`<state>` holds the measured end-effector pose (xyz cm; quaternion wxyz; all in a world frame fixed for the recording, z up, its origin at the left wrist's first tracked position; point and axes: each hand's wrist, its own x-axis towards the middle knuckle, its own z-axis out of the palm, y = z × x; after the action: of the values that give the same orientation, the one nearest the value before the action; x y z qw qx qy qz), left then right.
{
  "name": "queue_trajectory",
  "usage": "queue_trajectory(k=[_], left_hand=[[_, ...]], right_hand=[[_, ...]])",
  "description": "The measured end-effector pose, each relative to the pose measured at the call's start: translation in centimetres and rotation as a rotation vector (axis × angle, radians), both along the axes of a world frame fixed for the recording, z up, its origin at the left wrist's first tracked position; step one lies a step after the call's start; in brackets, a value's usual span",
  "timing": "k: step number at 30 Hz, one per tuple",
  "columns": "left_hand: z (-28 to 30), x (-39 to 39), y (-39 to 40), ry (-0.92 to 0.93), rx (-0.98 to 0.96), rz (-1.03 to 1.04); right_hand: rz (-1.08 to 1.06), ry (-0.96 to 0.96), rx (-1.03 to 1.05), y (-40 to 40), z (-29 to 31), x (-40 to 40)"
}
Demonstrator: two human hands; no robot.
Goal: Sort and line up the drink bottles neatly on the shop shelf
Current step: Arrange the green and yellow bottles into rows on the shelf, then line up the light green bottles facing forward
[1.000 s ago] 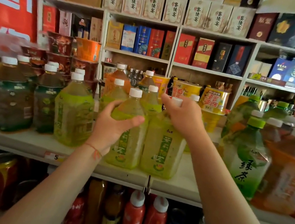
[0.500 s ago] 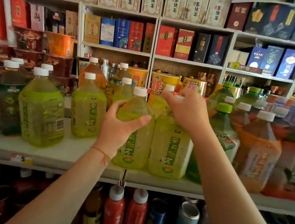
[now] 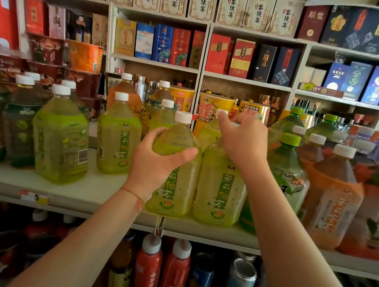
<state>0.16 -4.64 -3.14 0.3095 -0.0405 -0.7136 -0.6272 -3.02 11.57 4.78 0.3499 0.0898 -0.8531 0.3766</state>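
Two yellow-green bottles gripped; right hand hides one cap.

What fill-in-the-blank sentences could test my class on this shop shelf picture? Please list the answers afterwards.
1. The left hand grips a yellow-green bottle whose cap is ____.
2. The right hand covers the ____ of the neighbouring yellow-green bottle.
3. The bottle with the green cap stands to the ____ of the two held bottles.
4. The yellow price tag on the shelf edge shows the number ____.

Answers: white; top; right; 5
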Motion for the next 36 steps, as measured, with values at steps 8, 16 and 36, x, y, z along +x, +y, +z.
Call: queue_trajectory(k=[8, 16, 36], left_hand=[[0.1, -0.2, -0.3, 0.010, -0.010, 0.020], [0.4, -0.3, -0.7, 0.009, -0.040, 0.006], [1.9, 1.1, -2.9, -0.125, -0.054, -0.149]], right_hand=[[-0.011, -0.025, 0.027, -0.7, 0.2, -0.4], [-0.019, -0.015, 0.020, -1.0, 0.1, -0.4], [0.108, -0.112, -0.093, -1.7, 0.4, -0.3]])
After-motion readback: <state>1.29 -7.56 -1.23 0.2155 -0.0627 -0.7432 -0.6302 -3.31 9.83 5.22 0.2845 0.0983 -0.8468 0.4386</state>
